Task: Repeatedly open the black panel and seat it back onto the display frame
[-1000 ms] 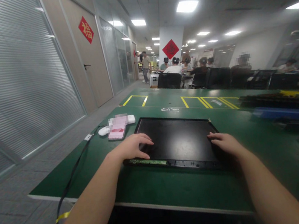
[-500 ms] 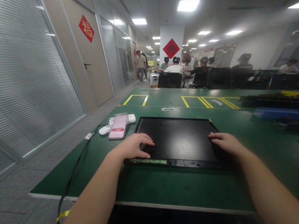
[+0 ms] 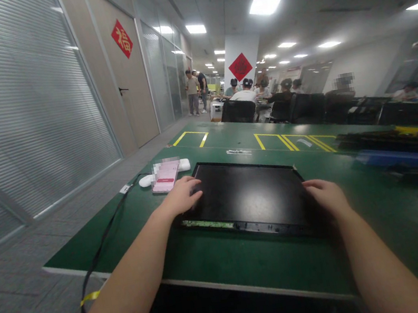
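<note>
A black flat display panel (image 3: 251, 192) lies face up on the green table (image 3: 225, 252). A green circuit strip (image 3: 208, 224) runs along part of its near edge, at the left. My left hand (image 3: 181, 196) is closed about the panel's left edge, with thumb and fingertips just over its rim. At the opposite side, my right hand (image 3: 325, 195) closes on the right edge, its lower fingers partly hidden. Both forearms reach in from the bottom of the view.
Beyond my left hand lie a phone (image 3: 166, 175) and a white mouse-like object (image 3: 146, 181). A black cable (image 3: 103, 243) hangs over the left edge. Dark strips and a blue piece (image 3: 405, 155) lie at right. Yellow tape marks (image 3: 266, 141) the far side; people sit beyond.
Both hands have moved outward from over the panel's surface to its sides: the left one leftward and slightly away from me, the right one rightward. The panel has barely moved.
</note>
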### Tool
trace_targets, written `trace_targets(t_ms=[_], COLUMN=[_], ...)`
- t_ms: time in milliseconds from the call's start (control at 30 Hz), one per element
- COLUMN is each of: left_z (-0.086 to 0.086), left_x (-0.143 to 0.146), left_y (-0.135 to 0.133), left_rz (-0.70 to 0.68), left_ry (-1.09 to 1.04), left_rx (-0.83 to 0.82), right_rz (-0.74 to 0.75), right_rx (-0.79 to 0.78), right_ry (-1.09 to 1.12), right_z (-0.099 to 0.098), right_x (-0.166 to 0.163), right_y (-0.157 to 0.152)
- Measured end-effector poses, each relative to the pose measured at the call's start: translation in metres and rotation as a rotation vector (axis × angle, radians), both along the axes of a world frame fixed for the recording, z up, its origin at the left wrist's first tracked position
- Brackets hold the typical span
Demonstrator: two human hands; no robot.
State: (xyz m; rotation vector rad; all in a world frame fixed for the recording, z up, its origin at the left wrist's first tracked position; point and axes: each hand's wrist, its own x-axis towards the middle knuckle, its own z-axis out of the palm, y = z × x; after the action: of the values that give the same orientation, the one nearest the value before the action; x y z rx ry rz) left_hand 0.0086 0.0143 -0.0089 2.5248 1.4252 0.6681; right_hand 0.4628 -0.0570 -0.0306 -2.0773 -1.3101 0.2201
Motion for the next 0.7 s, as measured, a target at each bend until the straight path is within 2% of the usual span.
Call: trace_targets(t_ms=[100,200,333,500,700], left_z=[-0.003,-0.005,-0.008,-0.01,-0.009], left_x=[-0.002,-0.004,-0.006,-0.006,-0.004], left_y=[0.005,0.01,0.014,0.016,0.018], left_rz=[0.164,0.256,0.244,0.245,0.303], left_ry=[0.11,0.207,0.266,0.242,0.02], left_rx=[-0.052,-0.078,-0.036,-0.044,-0.133], right_rz=[-0.116,-0.156,-0.125,-0.105,-0.118], right_rx=[0.014,-0.05,-0.157,-0.164,-0.18], right_ry=[0.041,0.052,0.022,-0.013,-0.03], right_z=[-0.005,-0.01,-0.015,-0.016,-0.012], right_x=[0.013,0.024,0.028,0.022,0.016], right_y=[0.001,0.003,0.005,0.007,0.007])
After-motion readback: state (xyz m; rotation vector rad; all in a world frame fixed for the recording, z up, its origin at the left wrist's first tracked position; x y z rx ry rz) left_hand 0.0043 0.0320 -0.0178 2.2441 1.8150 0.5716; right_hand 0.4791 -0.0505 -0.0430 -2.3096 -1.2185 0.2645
